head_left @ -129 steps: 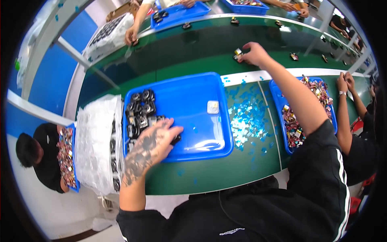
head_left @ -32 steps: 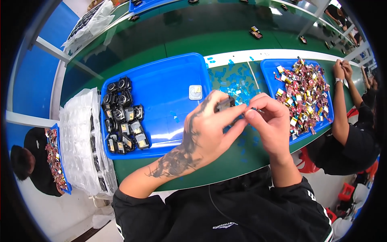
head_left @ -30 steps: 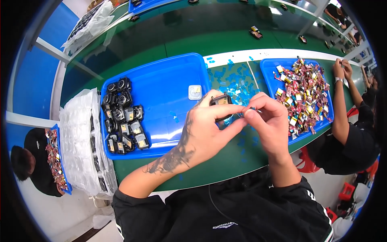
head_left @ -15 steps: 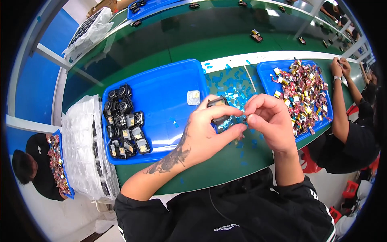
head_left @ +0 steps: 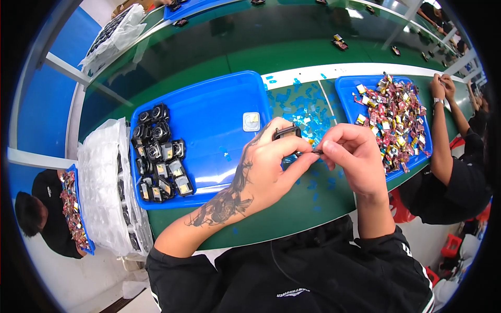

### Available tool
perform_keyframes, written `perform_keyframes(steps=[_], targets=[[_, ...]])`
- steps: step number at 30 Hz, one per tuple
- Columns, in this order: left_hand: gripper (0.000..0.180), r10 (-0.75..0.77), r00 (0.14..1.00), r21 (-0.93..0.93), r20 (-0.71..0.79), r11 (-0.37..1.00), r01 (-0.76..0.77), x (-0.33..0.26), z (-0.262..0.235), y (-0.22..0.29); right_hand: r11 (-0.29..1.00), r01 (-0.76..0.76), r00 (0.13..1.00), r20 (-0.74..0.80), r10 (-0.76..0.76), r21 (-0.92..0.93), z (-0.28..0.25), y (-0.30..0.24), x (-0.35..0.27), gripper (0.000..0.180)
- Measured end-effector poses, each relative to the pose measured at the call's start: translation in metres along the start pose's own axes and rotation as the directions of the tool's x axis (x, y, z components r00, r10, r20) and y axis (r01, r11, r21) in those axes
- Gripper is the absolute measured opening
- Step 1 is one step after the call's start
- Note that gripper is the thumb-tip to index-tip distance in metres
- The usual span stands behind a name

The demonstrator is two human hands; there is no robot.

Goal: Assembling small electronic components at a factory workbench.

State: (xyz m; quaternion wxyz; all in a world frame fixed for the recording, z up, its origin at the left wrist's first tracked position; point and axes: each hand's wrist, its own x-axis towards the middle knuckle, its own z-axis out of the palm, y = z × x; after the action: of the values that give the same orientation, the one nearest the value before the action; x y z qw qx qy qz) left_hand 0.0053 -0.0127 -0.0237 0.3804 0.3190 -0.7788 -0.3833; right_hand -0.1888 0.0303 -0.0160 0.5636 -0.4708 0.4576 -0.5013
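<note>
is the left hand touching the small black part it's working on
Touching. The head view shows the left hand with its fingers wrapped round the small black part.

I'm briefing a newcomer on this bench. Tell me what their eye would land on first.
First, the two hands meeting over the green table: the left hand holds a small black part while the right hand pinches at it. Next, the blue tray at left, with black parts packed along its left side. At right, another blue tray heaped with colourful pieces.

Long green tabletop (head_left: 219, 57) with white stripe (head_left: 334, 70), blue wall (head_left: 36, 99) left (pale floor (head_left: 68, 271) below).
</note>
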Motion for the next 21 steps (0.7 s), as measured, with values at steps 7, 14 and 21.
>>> perform_keyframes(steps=[7, 14, 21], targets=[[0.013, 0.077, 0.997, 0.047, 0.031, 0.996, -0.079, -0.0012, 0.0015, -0.0015, 0.996, -0.045, 0.990, 0.129, 0.055, -0.079, -0.0059, -0.0038, 0.0038, 0.011], [0.013, 0.004, 0.998, -0.027, 0.066, 1.000, -0.003, 0.0009, -0.0035, 0.0004, 0.995, 0.032, 0.997, 0.071, -0.025, -0.100, -0.0031, -0.0084, -0.0001, 0.012], [0.016, 0.127, 0.992, 0.127, 0.024, 0.983, -0.129, 0.0022, -0.0043, 0.0020, 0.998, -0.054, 0.979, 0.195, 0.056, -0.016, -0.0097, -0.0044, 0.0040, 0.013]])
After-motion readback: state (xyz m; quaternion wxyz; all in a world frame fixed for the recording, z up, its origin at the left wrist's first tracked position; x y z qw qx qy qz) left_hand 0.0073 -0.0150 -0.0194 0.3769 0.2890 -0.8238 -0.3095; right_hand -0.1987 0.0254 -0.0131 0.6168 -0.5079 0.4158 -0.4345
